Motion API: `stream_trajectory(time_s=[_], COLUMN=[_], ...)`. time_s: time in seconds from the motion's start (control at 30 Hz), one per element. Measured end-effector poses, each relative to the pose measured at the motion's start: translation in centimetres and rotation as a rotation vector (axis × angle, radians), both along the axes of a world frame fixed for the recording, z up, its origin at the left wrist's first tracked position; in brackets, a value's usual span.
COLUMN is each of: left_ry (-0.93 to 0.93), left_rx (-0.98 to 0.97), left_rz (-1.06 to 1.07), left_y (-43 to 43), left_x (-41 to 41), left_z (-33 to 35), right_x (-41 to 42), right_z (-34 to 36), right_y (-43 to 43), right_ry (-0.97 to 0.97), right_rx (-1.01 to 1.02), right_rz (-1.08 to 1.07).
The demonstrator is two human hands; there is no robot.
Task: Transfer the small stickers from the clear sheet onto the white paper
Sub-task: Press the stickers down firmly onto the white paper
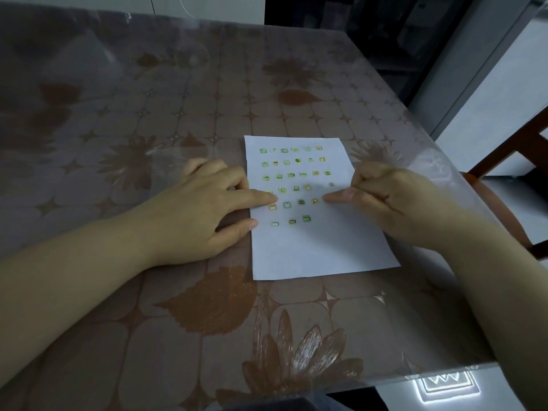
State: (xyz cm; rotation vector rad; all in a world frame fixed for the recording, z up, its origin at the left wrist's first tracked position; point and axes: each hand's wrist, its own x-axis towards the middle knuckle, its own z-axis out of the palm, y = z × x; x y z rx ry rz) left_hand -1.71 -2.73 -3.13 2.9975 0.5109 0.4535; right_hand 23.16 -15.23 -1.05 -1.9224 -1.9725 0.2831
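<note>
A white paper lies on the table, right of centre, with several rows of small green and yellow stickers on its upper half. I cannot make out the clear sheet as a separate thing. My left hand rests flat at the paper's left edge; its index finger presses on the paper near the fourth sticker row and its thumb touches the edge lower down. My right hand is curled at the paper's right edge, index fingertip pointing left onto the paper beside a magnifier sticker. Nothing shows between its fingers.
The table has a brown floral cloth under a clear plastic cover. Its right edge runs diagonally just past my right hand. A wooden chair stands beyond that edge. The near table edge is at the bottom right.
</note>
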Motion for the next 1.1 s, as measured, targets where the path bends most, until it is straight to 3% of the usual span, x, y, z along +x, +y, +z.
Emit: stream_trajectory(time_s=[0.17, 0.37, 0.77, 1.1], left_ry=[0.053, 0.061, 0.071, 0.073], left_rx=[0.006, 0.005, -0.014, 0.000], left_rz=[0.008, 0.016, 0.051, 0.089], left_y=[0.5, 0.4, 0.5, 0.6], left_x=[-0.1, -0.1, -0.3, -0.1], left_z=[0.0, -0.1, -0.3, -0.4], right_x=[-0.4, 0.2, 0.0, 0.2], right_z=[0.1, 1.3, 1.2, 0.9], right_y=[0.1, -0.2, -0.3, -0.3], right_ry=[-0.168, 0.040, 0.020, 0.038], right_rx=[-0.013, 0.012, -0.031, -0.166], right_rz=[0.045, -0.118, -0.006, -0.106])
